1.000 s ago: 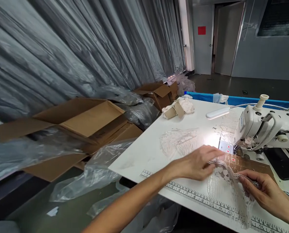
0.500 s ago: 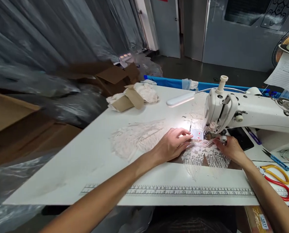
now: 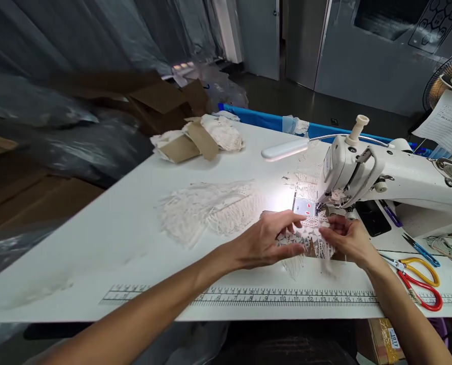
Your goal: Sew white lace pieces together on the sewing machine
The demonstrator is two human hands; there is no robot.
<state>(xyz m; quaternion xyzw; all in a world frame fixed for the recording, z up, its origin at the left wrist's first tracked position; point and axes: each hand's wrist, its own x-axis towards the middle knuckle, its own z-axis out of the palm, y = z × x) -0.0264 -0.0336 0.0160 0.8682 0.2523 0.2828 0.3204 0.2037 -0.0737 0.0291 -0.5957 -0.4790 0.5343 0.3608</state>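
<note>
Evidently the lace piece, on the table just before the presser foot of the sewing machine, is being aligned, with the left hand spread flat upon it and the right hand pinching its edge (stitch point obscured); feeding likely demands a straight, flat edge.

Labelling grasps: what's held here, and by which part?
The lace piece: left hand pinches its left edge, right hand its right edge, by the sewing machine needle.
</note>
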